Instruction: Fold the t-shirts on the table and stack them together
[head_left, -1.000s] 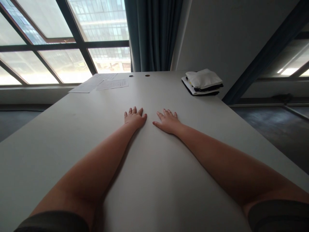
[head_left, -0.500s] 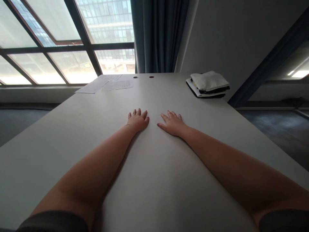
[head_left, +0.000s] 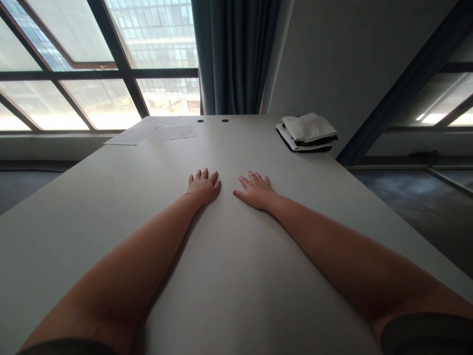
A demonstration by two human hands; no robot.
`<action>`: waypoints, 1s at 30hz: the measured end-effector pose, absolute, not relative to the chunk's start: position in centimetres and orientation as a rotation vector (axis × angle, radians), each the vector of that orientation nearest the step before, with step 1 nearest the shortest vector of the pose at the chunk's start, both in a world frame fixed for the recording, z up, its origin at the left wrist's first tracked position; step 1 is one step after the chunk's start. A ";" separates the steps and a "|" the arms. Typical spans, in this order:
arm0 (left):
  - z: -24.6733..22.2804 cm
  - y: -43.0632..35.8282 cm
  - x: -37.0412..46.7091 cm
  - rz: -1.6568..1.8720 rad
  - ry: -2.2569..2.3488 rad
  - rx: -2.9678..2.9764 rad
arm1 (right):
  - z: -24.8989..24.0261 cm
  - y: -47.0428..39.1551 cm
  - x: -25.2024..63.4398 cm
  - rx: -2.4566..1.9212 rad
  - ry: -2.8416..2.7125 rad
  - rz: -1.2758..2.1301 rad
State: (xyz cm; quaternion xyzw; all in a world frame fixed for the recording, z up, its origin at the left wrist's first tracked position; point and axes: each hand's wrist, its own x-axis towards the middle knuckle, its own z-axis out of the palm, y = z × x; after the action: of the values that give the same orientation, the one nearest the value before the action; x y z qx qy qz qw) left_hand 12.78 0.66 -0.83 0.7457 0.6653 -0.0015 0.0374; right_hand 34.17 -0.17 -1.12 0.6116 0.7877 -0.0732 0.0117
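My left hand lies palm down on the white table, its fingers spread and nothing in it. A short gap to its right, my right hand rests flat on the same surface, fingers apart, also holding nothing. Beyond my right hand, towards the far right corner, is a folded stack of white and black cloth. Sheets of paper with faint print lie at the far left of the table, past my left hand. Neither hand touches the cloth or the paper.
Two round holes sit near the table's far edge. Behind it hang a dark blue curtain and a large framed window. A grey wall rises at the right, with dark floor beside the table.
The whole view has shifted slightly, so the table, cloth and papers appear a little further left. Both hands stay flat in the same place on the table.
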 end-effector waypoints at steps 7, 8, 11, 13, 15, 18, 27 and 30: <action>-0.5 0.4 13.0 -0.005 2.038 2.288 | -1.1 -0.3 34.2 1.900 2.467 -0.208; -0.4 0.3 13.0 -0.005 2.039 2.288 | -1.1 -0.3 34.2 1.898 2.469 -0.207; -0.5 0.3 13.0 -0.002 2.041 2.283 | -1.1 -0.3 34.2 1.890 2.468 -0.220; -0.6 0.4 12.9 0.002 2.038 2.278 | -1.0 -0.3 34.2 1.890 2.468 -0.222; -0.8 0.6 12.8 0.009 2.033 2.276 | -1.0 -0.3 34.2 1.893 2.465 -0.221; -0.9 0.7 12.8 0.020 2.028 2.282 | -0.9 -0.3 34.2 1.896 2.456 -0.225; -0.8 0.6 12.8 0.012 2.025 2.280 | -1.0 -0.3 34.2 1.901 2.461 -0.220; -0.9 0.7 12.8 0.016 2.024 2.280 | -1.0 -0.3 34.2 1.899 2.462 -0.220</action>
State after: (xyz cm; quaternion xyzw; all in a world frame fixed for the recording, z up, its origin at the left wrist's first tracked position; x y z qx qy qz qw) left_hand 12.76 0.71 -0.90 0.7470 0.6632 0.0054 0.0462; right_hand 34.19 -0.28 -1.04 0.6092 0.7898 -0.0706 0.0122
